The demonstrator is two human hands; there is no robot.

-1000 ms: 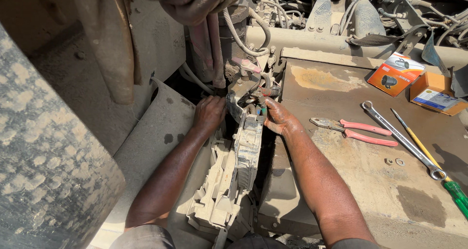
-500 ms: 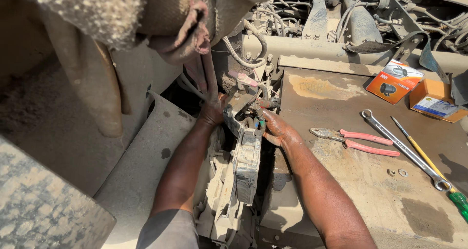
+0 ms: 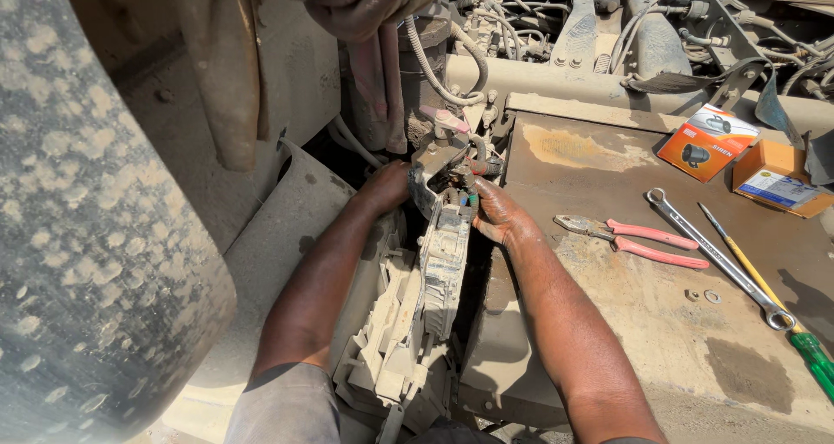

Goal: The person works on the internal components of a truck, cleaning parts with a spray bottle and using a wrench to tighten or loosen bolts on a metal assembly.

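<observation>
Both hands deep in the gap beside the dusty metal deck [image 3: 608, 322]. Left hand [image 3: 388, 186] curled behind the top of the grey bracket assembly [image 3: 441, 261], fingers hidden in the shadow, so no telling how tightly closed or on what exactly. Right hand [image 3: 497, 211] cupped against the right side of the same assembly, fingertips pressed at the small cluster of fittings [image 3: 460, 162] at its top; closed around the part, apparently steadying rather than turning.

Assembly hanging upright in the gap, between the pale fender panel [image 3: 287, 235] and the deck edge, its upper end in among hoses and wiring. Judging by this: work at the mounting point midway, part neither clearly free nor clearly fastened.

Tools lying unused on the deck, well apart from the hands: red-handled pliers [image 3: 634, 235], long spanner [image 3: 712, 257], green-handled screwdriver [image 3: 773, 292], two small washers [image 3: 702, 295]. Two orange boxes [image 3: 747, 162] further back, closed.
</observation>
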